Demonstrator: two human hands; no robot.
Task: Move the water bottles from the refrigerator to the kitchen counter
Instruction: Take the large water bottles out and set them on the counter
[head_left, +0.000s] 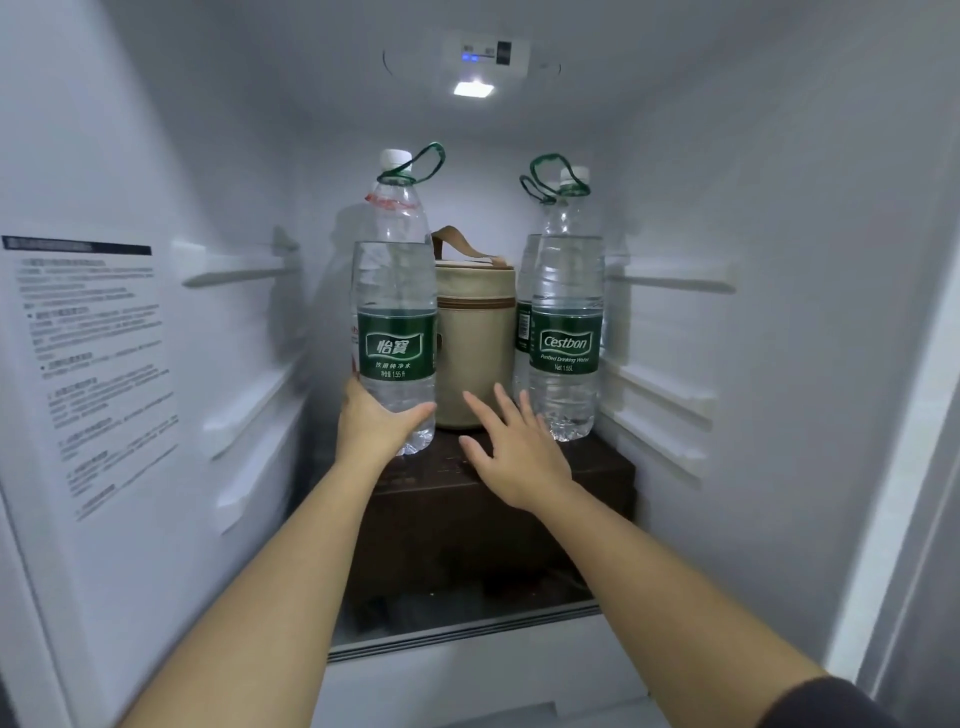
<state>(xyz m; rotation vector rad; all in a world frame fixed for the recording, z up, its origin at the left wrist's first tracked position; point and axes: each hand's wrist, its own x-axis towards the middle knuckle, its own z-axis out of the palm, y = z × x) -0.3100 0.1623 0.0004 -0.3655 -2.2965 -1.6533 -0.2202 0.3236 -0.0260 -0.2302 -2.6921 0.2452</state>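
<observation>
Left grip (371, 423) clasps the left bottle (395, 291) low (upright).

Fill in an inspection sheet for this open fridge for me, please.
Surface: dark box, bearing the bottles and bag.
Job's things: left bottle, right bottle and a third bottle behind it, all upright.
Clutter: beige zipped bag between the bottles.
Hands: left hand grips the left bottle low down; right hand open, empty, close to the right bottle.
Cables: nothing seen.
Surroundings: white fridge walls; lamp lit overhead; printed sticker on the left wall.
</observation>
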